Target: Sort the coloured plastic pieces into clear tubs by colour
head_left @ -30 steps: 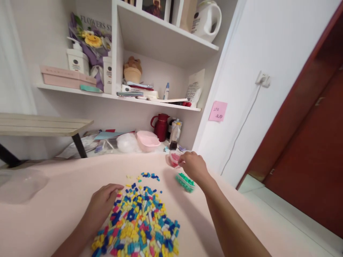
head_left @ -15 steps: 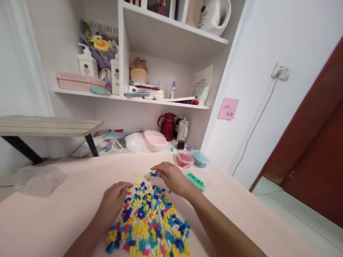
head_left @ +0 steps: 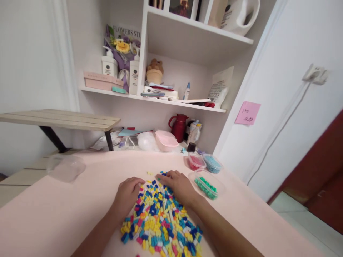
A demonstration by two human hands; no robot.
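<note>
A pile of small toy building bricks point(head_left: 160, 217), in yellow, blue, teal, pink and white, lies spread on the pink tabletop. My left hand point(head_left: 128, 194) rests at the pile's left edge, fingers loosely bent with nothing seen in them. At the pile's far end, my right hand point(head_left: 179, 185) is over the bricks, fingers stretched out and touching some loose ones. Right of that hand stands a clear tub of green bricks point(head_left: 206, 186). Behind it are a tub of pink-red bricks point(head_left: 196, 161) and a tub of light blue bricks point(head_left: 212, 164).
A clear plastic container point(head_left: 65, 167) sits at the table's left end, near a small wooden stand point(head_left: 80, 119). Along the back are a pink bowl point(head_left: 166, 140), a red jug point(head_left: 178, 127) and a bottle point(head_left: 194, 137) of dark liquid. Shelves point(head_left: 182, 103) rise behind.
My right hand has come back from the pink-red tub to the far end of the brick pile. My left hand stays beside the pile. The view has turned left.
</note>
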